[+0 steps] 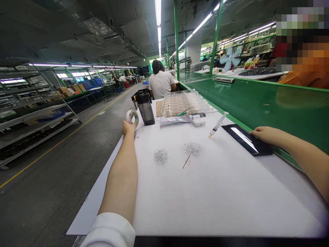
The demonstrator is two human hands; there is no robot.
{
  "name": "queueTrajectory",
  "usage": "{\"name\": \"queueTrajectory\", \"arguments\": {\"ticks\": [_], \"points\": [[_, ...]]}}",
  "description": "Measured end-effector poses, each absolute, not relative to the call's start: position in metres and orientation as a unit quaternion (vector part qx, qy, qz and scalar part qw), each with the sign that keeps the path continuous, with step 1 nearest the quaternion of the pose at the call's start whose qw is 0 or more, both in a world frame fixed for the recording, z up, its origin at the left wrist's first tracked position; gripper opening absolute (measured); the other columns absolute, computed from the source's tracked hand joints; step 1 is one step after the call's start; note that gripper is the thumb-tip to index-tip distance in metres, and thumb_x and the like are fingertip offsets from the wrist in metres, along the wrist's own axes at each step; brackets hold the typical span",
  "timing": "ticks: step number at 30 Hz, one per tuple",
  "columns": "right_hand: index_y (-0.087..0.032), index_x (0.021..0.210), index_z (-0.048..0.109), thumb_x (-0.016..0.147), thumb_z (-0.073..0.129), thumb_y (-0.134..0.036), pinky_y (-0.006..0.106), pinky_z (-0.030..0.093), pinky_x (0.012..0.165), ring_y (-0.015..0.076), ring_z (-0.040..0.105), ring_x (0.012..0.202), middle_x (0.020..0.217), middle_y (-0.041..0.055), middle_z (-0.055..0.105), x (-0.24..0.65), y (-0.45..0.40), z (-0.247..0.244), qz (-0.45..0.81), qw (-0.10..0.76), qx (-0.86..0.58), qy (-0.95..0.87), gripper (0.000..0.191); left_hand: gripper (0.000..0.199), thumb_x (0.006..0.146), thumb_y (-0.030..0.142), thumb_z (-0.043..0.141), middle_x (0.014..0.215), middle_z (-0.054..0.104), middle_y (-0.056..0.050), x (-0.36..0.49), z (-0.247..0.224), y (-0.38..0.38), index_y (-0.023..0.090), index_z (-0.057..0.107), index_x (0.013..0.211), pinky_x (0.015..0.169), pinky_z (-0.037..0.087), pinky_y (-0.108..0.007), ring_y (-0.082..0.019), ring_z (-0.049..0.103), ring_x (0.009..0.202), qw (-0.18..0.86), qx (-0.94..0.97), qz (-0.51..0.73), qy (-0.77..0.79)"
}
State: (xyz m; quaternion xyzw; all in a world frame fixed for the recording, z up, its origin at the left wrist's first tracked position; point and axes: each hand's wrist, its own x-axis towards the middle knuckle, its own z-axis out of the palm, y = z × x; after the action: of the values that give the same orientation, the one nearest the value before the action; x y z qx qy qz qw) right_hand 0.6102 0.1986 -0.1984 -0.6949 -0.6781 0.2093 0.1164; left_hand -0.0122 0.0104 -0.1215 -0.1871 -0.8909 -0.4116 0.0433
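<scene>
"What's nearest you?"

"My white sleeve (109,230), then the white foam sheet (195,195) lying on the green counter (246,106). Two small heaps of silvery crinkled bits (161,156) sit on the foam, well apart from my hands, with a thin wooden stick (186,161) just below the right-hand heap."

"And your hands?"

"My left hand (128,128) is curled closed and has hold of a roll of tape (132,117) at the foam's far left corner, the roll standing on edge. My right hand (267,135) is open, fingers lying flat on a black tablet (246,139), and grips nothing."

"What's beyond that?"

"A syringe (218,125) with an amber tip lies tilted on the foam, just beside the tablet. Further on are a packaged tube (177,120) and a dark water bottle (145,109), then a clear compartment tray (183,102)."

"And further still?"

"A person in a white T-shirt (160,82) sits with their back to me at the counter. A white fan (230,58) stands off to the right, and wire shelving (31,109) runs along the left of the aisle."
</scene>
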Motion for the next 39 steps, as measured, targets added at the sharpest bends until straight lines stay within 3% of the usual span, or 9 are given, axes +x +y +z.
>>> {"name": "queueTrajectory", "arguments": {"ticks": [3, 8, 17, 31, 35, 39], "points": [[-0.027, 0.085, 0.063, 0.101, 0.064, -0.049, 0.038, 0.048, 0.061, 0.0265, 0.058, 0.062, 0.073, 0.0094, 0.064, 0.609, 0.198, -0.197, 0.214, 0.114, -0.694, -0.678, 0.027, 0.041, 0.093, 0.026, 0.091, 0.140, 0.087, -0.023, -0.014, -0.123, 0.011, 0.026, 0.080, 0.133, 0.115, 0.069, -0.057, -0.049, 0.082, 0.141, 0.038, -0.195, -0.397, -0.896], [-0.027, 0.086, 0.065, 0.106, 0.059, -0.045, 0.037, 0.046, 0.060, 0.0272, 0.060, 0.065, 0.075, 0.0100, 0.065, 0.607, 0.196, -0.194, 0.214, 0.105, -0.699, -0.674, 0.027, 0.022, 0.106, 0.030, 0.080, 0.149, 0.084, -0.021, -0.008, -0.118, 0.010, 0.026, 0.077, 0.127, 0.119, 0.065, -0.052, -0.042, 0.081, 0.143, 0.072, -0.200, -0.377, -0.902], [-0.027, 0.087, 0.066, 0.100, 0.063, -0.047, 0.036, 0.046, 0.057, 0.0283, 0.060, 0.066, 0.074, 0.0095, 0.064, 0.607, 0.195, -0.194, 0.217, 0.113, -0.703, -0.668, 0.025, 0.019, 0.107, 0.025, 0.081, 0.148, 0.084, -0.022, -0.001, -0.114, 0.005, 0.023, 0.075, 0.126, 0.119, 0.064, -0.050, -0.043, 0.080, 0.145, 0.051, -0.202, -0.360, -0.909], [-0.026, 0.086, 0.067, 0.108, 0.061, -0.041, 0.035, 0.047, 0.060, 0.0265, 0.062, 0.068, 0.079, 0.0093, 0.067, 0.605, 0.194, -0.192, 0.221, 0.108, -0.706, -0.665, 0.027, 0.015, 0.110, 0.027, 0.079, 0.148, 0.082, -0.022, 0.004, -0.110, 0.004, 0.024, 0.074, 0.124, 0.121, 0.064, -0.052, -0.042, 0.079, 0.145, 0.057, -0.209, -0.356, -0.909], [-0.026, 0.085, 0.064, 0.103, 0.067, -0.041, 0.036, 0.049, 0.063, 0.0275, 0.065, 0.070, 0.082, 0.0098, 0.069, 0.609, 0.198, -0.196, 0.222, 0.115, -0.699, -0.670, 0.024, 0.022, 0.109, 0.028, 0.079, 0.152, 0.080, -0.023, 0.004, -0.111, 0.007, 0.024, 0.075, 0.131, 0.124, 0.063, -0.052, -0.042, 0.079, 0.146, 0.082, -0.202, -0.376, -0.901], [-0.027, 0.085, 0.063, 0.099, 0.066, -0.049, 0.038, 0.049, 0.061, 0.0301, 0.065, 0.070, 0.076, 0.0102, 0.067, 0.612, 0.202, -0.200, 0.216, 0.121, -0.696, -0.674, 0.025, 0.027, 0.108, 0.027, 0.083, 0.150, 0.081, -0.025, 0.001, -0.113, 0.006, 0.020, 0.075, 0.133, 0.122, 0.064, -0.052, -0.045, 0.079, 0.145, 0.042, -0.207, -0.355, -0.911]]}}
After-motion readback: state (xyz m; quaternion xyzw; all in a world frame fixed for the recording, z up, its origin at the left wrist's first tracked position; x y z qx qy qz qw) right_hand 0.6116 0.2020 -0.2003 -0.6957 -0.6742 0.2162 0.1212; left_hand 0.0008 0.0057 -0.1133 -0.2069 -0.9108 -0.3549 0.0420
